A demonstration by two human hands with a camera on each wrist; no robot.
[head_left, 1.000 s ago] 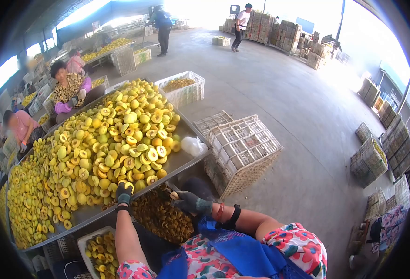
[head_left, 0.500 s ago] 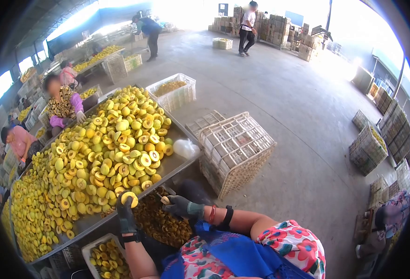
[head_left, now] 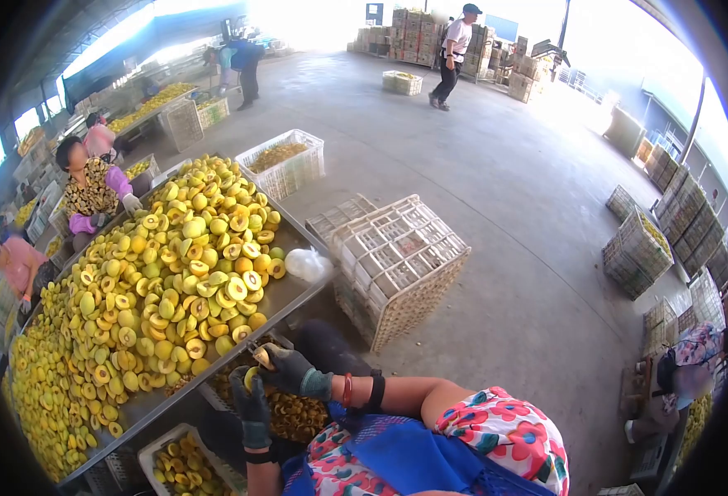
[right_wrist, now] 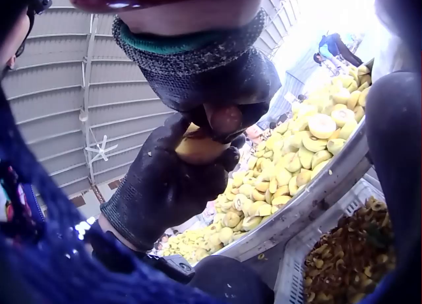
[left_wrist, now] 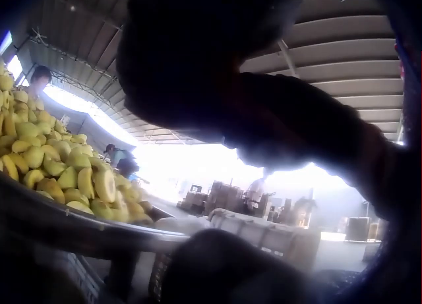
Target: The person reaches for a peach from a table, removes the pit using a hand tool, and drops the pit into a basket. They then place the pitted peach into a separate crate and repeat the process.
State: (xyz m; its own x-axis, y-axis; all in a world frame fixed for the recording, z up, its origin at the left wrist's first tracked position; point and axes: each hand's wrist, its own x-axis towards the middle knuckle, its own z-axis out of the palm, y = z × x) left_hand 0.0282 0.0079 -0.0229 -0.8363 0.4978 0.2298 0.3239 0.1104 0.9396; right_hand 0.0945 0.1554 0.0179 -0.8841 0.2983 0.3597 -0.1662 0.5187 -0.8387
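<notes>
In a dark glove, my left hand (head_left: 252, 407) holds a yellow fruit half (head_left: 251, 379) between thumb and fingers; the right wrist view shows the fruit half (right_wrist: 200, 148) cupped in that hand (right_wrist: 171, 179). My right hand (head_left: 288, 369), also gloved, grips a tool with a pale wooden handle (head_left: 261, 356) right against the fruit. The tool's tip is hidden. In the right wrist view the right hand (right_wrist: 211, 86) is above the fruit, fingers curled round the rounded handle end (right_wrist: 226, 119). The left wrist view shows the hands only as dark shapes.
A metal table (head_left: 294, 304) heaped with halved fruit (head_left: 145, 289) lies ahead and left. Below are a crate of brown scraps (right_wrist: 349, 251) and a crate of fruit halves (head_left: 184, 467). A white bag (head_left: 309, 264) and stacked crates (head_left: 401, 264) stand right; people work beyond.
My left hand has drawn back from the heap's edge with a fruit half and now meets my right hand. The head view has shifted, and a person in the background has walked right.
</notes>
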